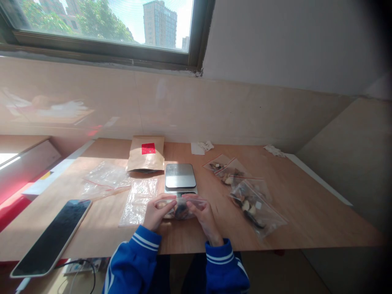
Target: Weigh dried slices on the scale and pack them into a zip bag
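Between my two hands is a clear zip bag (180, 211) with dark and pale dried pieces inside, just in front of the kitchen scale (180, 176). My left hand (157, 211) pinches the bag's upper edge on the left, thumb pointing inward. On the right, my right hand (202, 212) grips the same edge between thumb and fingers. The bag and fingertips cover the near part of the scale. Nothing lies on its metal plate.
Several filled zip bags (252, 206) overlap on the right of the table. Empty clear bags (139, 202) lie left of the scale. A brown paper pouch (147, 157) with a red label lies behind them. A phone (53, 237) with a cable overhangs the front left edge.
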A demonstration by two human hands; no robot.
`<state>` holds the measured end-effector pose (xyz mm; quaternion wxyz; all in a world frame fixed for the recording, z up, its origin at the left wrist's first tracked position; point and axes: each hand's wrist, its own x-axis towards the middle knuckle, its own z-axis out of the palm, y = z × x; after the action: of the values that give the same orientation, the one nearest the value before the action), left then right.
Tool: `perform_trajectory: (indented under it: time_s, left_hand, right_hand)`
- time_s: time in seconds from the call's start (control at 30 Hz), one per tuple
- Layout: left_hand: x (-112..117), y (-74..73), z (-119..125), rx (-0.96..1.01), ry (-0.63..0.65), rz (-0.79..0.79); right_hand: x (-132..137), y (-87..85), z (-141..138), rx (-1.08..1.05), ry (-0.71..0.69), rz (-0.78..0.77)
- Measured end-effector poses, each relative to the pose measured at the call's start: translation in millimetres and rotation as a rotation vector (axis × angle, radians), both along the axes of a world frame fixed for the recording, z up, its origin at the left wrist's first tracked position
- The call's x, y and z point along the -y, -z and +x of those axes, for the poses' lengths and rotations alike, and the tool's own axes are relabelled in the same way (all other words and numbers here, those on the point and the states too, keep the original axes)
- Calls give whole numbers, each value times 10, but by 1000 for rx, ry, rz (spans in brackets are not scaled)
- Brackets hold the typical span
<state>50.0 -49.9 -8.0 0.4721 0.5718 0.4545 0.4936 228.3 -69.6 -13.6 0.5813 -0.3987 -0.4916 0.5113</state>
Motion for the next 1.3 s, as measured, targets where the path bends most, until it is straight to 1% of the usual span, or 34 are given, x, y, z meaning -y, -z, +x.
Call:
perform_trajectory:
  time_s: [0.07, 0.17, 0.3, 0.37, 0.47, 0.53, 0.6, 0.67, 0.73, 0.83, 1.0, 1.1, 1.17, 1.23, 1.3]
  left_hand:
    - [5, -21, 5, -28, 25, -1]
    - [12, -56, 16, -56, 28, 23]
    - [27, -93, 39, -94, -31, 80]
    - [33, -98, 51, -99, -74, 81]
    - [30, -96, 57, -87, -66, 62]
    - [25, -94, 56, -78, -22, 51]
    - [25, -94, 54, -75, 19, 43]
    - [32, -98, 55, -82, 44, 43]
    - [42, -105, 58, -86, 55, 45]
    - [52, -119, 67, -79, 48, 43]
    - [67, -127, 100, -19, 23, 48]
    - [82, -102, 145, -6, -12, 82]
    - [92, -84, 181, -5, -61, 94]
    - [100, -84, 210, 9, -104, 83]
    - [104, -111, 224, 30, -116, 53]
  right_hand:
    - [3, -5, -14, 32, 29, 9]
    - [6, -4, -27, 80, 86, 0]
    - [-2, 10, -33, 178, 246, 75]
    - [-14, 22, -37, 206, 293, 106]
    - [-27, 35, -42, 172, 277, 81]
    - [-22, 28, -42, 112, 210, 53]
    - [-5, 2, -40, 54, 111, 15]
    - [17, -36, -40, 35, 28, -19]
    - [32, -72, -48, 63, 5, -9]
    - [27, -96, -83, 104, 53, 50]
    - [-5, -75, -178, 82, 98, 50]
    - [-3, -70, -228, 120, 181, 70]
    - [5, -79, -249, 160, 248, 94]
    - [15, -98, -250, 186, 300, 112]
    - [30, -127, -221, 189, 325, 117]
